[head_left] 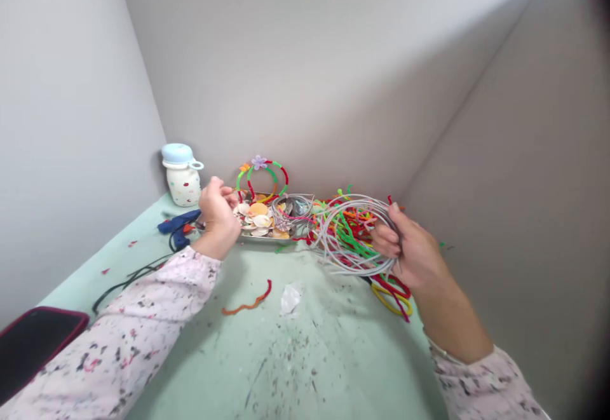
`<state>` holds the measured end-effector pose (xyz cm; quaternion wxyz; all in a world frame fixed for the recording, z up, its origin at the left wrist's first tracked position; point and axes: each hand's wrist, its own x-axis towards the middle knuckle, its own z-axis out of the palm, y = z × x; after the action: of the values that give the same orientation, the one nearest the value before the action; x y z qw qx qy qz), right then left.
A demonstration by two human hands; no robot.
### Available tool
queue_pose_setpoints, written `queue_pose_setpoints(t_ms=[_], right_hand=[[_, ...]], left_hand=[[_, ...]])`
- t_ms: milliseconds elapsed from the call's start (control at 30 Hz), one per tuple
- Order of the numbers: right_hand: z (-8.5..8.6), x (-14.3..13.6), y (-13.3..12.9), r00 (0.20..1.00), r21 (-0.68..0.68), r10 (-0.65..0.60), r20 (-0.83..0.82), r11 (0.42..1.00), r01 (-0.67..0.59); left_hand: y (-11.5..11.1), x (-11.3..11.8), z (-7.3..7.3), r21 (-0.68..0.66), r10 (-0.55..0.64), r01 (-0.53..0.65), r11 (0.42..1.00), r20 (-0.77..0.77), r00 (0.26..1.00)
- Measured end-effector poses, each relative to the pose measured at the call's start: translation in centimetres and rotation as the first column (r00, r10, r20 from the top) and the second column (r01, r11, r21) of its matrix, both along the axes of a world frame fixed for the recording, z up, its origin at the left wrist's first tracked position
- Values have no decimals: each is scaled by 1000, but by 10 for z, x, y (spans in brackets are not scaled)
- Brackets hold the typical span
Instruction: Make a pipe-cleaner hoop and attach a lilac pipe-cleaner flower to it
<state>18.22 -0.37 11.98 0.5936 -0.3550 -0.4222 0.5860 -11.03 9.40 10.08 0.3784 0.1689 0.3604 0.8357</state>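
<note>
My right hand is wrapped round the edge of a large coil of thin grey wire, raised over a heap of colourful fuzzy pipe cleaners. My left hand is raised at the left end of a metal tray of shells; its fingers are curled, and whether anything is between them is hidden. A smaller grey wire coil rests on the tray's right side. Two beaded-looking rings with flower pieces stand at the tray's back.
A white bottle with a blue lid stands back left, near a blue glue gun with a black cord. A phone lies front left. An orange-red pipe cleaner and a crumpled clear piece lie mid-table.
</note>
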Motion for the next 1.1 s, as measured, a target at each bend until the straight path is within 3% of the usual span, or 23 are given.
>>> queue_pose_setpoints(t_ms=[67,167,233,333,400,467,533,633,733,867,933,1000,1100], right_hand=[[2,4,0,1000,-6,-18,4,1000,18],[3,9,2,1000,-35,-4,19,999,5],[5,11,2,1000,-44,9,18,999,-8],[11,12,-4,998,22,-60,18,998,60],[16,9,-10,987,99,-150,50,985,144],[19,2,-19,961,173,-243,133,960,219],[21,-8,-28,911,266,-313,268,933,242],[16,-28,-40,753,416,-366,547,899,135],[3,-51,-45,556,470,-322,766,871,-143],[-22,-76,-42,341,448,-346,874,846,-290],[-28,-82,-41,329,440,-329,885,823,-360],[-28,-80,-39,384,466,-321,866,794,-390],[-22,-64,-31,461,494,-305,834,784,-376]], left_hand=[[1,-2,2,-36,1,0,999,31,1000],[-15,16,7,-42,-121,122,992,42,992],[-37,35,14,44,-256,257,965,-27,966],[-80,59,29,188,-389,433,882,-230,892],[-104,68,36,134,-563,617,775,-294,772],[-122,75,39,-27,-762,804,594,-338,552],[-131,80,37,-156,-874,889,430,-318,367],[-132,88,29,-125,-929,929,348,-182,323],[-127,91,23,-79,-927,928,365,-119,355],[-117,89,18,-137,-851,841,524,-33,525],[-113,87,17,-145,-781,772,618,-4,625],[-109,84,16,-145,-718,712,687,15,696],[-104,80,18,-126,-712,707,696,12,702]])
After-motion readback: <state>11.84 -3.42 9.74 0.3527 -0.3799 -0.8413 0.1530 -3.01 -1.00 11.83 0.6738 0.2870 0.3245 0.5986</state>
